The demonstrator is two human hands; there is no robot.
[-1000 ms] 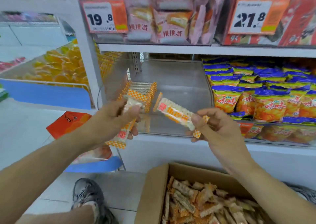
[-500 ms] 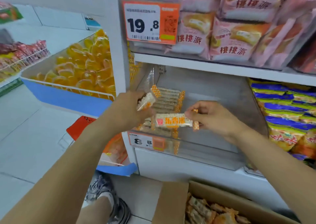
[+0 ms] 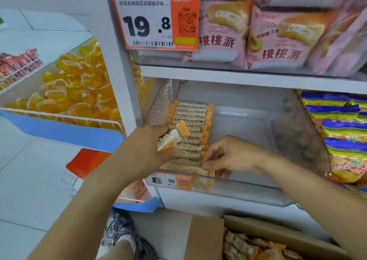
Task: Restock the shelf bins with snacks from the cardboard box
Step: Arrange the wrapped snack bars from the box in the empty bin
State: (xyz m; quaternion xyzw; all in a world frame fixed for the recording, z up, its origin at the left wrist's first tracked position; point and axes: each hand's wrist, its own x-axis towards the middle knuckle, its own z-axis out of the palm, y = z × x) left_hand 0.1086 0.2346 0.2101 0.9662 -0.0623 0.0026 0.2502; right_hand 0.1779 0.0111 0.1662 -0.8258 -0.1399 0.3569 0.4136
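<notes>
The right hand [image 3: 228, 156] has just lowered its rice-cracker bar onto the row [image 3: 190, 132] at the clear bin's [image 3: 248, 188] six-o'clock edge, fingers pinching it, while the left hand [image 3: 147, 152] grips spare bars [image 3: 170, 138].

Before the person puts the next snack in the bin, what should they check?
1. Room in the clear plastic shelf bin: ok, its right part is bare.
2. Row of orange-edged rice bar packets lying neat: ok, stacked flat along the bin's left side.
3. Spare packets ready: ok, left hand grips a small bunch of white and orange packets.
4. Right hand free for the next packet: cannot tell, its fingertips are curled at the row's front end.
5. More stock: ok, the brown cardboard box below holds many packets.
</notes>
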